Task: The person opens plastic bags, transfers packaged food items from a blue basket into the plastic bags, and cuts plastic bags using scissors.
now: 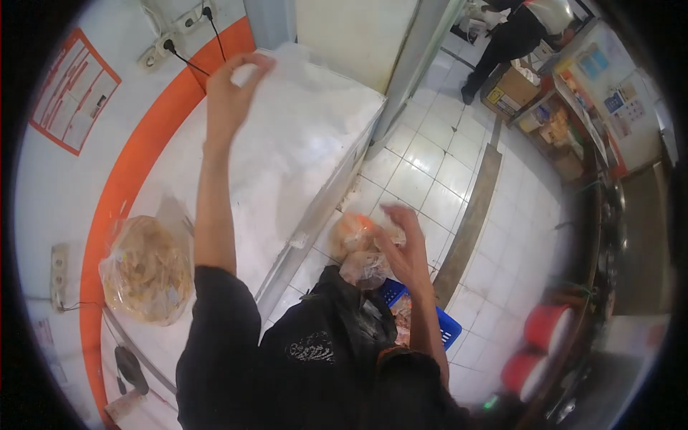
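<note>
My left hand (235,93) is raised over the far left part of a white freezer-like top (294,136), its thumb and fingertips pressed together. Whatever they pinch is too faint to make out. Lower right, my right hand (407,247) is held above the floor, slightly blurred, fingers apart and nothing visible in it. Beneath and beside it are clear plastic bags, one with orange contents (354,231) and another pale one (364,269). A blue crate (449,330) with pinkish contents is partly hidden by my right forearm.
A large clear bag of yellowish pieces (147,271) lies at the left. Red-and-white round containers (547,327) stand at the lower right. Farther back are a cardboard box (510,89) and a person's dark-clothed leg (494,61). Black cables hang from wall sockets (150,59).
</note>
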The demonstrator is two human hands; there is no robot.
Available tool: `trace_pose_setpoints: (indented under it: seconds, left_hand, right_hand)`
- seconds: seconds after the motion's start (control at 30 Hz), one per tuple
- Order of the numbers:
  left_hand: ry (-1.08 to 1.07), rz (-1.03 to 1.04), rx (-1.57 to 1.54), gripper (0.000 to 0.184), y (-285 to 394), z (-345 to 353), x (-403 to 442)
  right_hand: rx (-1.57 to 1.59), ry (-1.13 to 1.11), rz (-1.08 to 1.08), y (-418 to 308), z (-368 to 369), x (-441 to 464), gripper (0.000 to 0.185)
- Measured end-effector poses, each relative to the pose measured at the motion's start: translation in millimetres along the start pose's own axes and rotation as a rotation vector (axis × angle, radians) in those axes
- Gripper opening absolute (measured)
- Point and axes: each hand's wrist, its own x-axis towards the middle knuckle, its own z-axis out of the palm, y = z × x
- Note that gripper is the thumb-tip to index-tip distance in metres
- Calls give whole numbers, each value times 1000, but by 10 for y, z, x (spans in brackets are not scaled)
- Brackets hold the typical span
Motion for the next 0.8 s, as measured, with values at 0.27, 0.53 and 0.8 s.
trace_pose_setpoints:
  seconds: [0.27, 0.53, 0.8]
  left_hand:
    - [-220, 345, -45, 11, 1184, 399, -1218]
    - [-833, -394, -733, 58, 549, 1169, -1882]
    - [-685, -794, -1286, 24, 963, 1671, -2188]
  right_hand:
    - [233, -39, -196, -130, 153, 765, 47]
    - [355, -415, 88, -344, -1169, 78, 31]
    - [-107, -48, 490, -464, -2053, -735, 35]
